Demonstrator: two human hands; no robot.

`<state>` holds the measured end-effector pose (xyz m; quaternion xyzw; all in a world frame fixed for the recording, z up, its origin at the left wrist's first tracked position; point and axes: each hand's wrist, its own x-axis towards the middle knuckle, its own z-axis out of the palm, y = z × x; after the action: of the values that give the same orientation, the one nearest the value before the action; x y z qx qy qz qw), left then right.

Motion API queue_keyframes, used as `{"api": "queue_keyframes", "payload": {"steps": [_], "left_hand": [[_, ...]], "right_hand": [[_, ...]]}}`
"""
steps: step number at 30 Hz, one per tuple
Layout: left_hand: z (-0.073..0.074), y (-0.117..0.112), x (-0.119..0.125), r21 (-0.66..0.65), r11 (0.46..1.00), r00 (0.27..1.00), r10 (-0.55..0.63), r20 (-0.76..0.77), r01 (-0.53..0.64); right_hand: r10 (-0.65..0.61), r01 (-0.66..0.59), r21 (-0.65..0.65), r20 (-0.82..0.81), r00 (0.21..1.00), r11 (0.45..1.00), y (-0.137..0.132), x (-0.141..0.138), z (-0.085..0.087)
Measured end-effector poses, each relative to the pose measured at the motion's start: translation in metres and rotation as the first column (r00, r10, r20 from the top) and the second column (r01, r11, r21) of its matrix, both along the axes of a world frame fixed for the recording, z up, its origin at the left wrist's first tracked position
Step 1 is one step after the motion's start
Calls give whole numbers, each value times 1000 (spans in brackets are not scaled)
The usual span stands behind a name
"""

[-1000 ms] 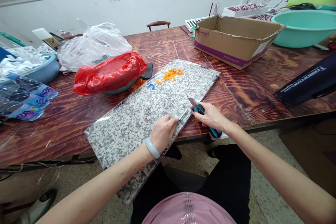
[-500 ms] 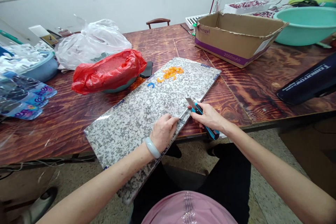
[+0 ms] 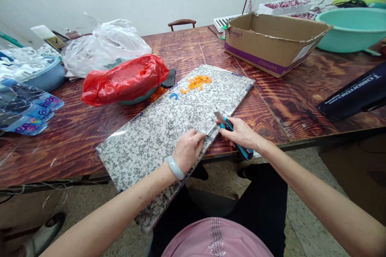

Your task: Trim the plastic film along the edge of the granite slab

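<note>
My right hand [image 3: 239, 131] is wrapped round a blue and black utility knife [image 3: 226, 123], its blade out and pointing up to the left. My left hand [image 3: 189, 148], a pale bangle on its wrist, is closed in a pinch on one end of a thin silvery rod [image 3: 211, 129]. The rod's other end reaches the fingers of my right hand, beside the knife. Both hands are over the near edge of a speckled grey stone-look board [image 3: 157, 136]. Orange pieces [image 3: 197, 82] lie in a small heap on the board, with blue pieces [image 3: 174, 96] beside them.
The board lies slantwise on a brown wooden table [image 3: 265, 108], jutting over its front edge. To the left are a red plastic bag [image 3: 126, 78] on a bowl, a white bag [image 3: 111, 44] and bottles [image 3: 30, 108]. A cardboard box [image 3: 259, 50] and green basin [image 3: 352, 30] stand at right.
Both hands keep almost the same place and hold. The view has shifted very slightly; nothing else has visibly moved.
</note>
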<state>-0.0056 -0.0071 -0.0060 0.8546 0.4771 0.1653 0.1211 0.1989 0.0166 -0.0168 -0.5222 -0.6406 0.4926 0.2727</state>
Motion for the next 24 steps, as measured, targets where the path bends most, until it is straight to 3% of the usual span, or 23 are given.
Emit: {"api": "queue_keyframes", "payload": {"steps": [6,11,14,20,24], "left_hand": [[3,1,2,-11,999,999,41,12,-41],[3,1,2,-17,998,995,62,74,-61],[1,1,2,-27,997,993,79,86,-77],[-2,0,1,-26,995,992,94,82,-92],[-2,0,1,-25,996,993,82,86,-80]], "right_hand": [[-18,16,39,47,999,999,0,3,6],[-53,8,205,215,975,979,-6,2,21],[-31,-61,247,353,935,967,-18,-4,24],[58,-210,181,607,792,961,-41,-19,18],[73,-236,143,694,716,961,-43,-25,18]]}}
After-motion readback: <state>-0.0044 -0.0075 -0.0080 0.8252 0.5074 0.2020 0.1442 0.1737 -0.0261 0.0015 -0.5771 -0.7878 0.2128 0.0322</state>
